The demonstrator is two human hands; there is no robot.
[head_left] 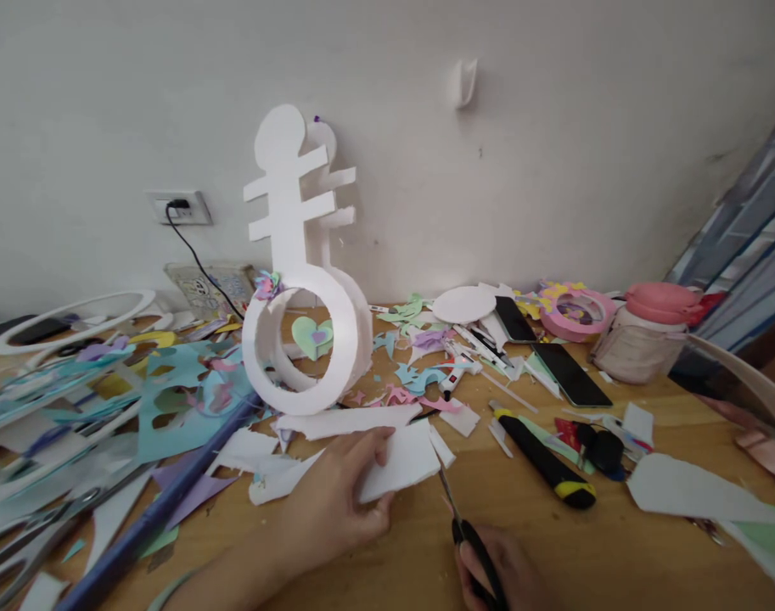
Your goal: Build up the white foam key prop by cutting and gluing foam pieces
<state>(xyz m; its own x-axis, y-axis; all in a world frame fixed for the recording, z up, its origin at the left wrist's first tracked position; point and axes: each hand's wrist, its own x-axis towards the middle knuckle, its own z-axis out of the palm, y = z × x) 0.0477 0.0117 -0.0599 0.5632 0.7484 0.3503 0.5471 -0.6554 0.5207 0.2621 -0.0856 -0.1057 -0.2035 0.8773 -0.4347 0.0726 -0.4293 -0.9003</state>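
My left hand [342, 492] pinches a white foam piece [403, 462] between thumb and fingers, low in the middle of the view. To its right, my right hand [498, 568] is closed round the black handles of small scissors [467, 543]. Their blades point up and left, at the right edge of the foam piece, beside a narrow white strip [442, 445]. Behind my left hand a white foam ring figure [342, 339] stands upright, with a round top, side bars and a paper flower. A green heart [312, 337] shows through its ring.
Paper scraps, large scissors [62, 518] and a blue rod [164, 509] lie at the left. To the right are a black-yellow cutter [543, 458], two phones [571, 375], a pink tape roll [576, 311] and a pink-lidded jar [638, 331]. A wall rises behind.
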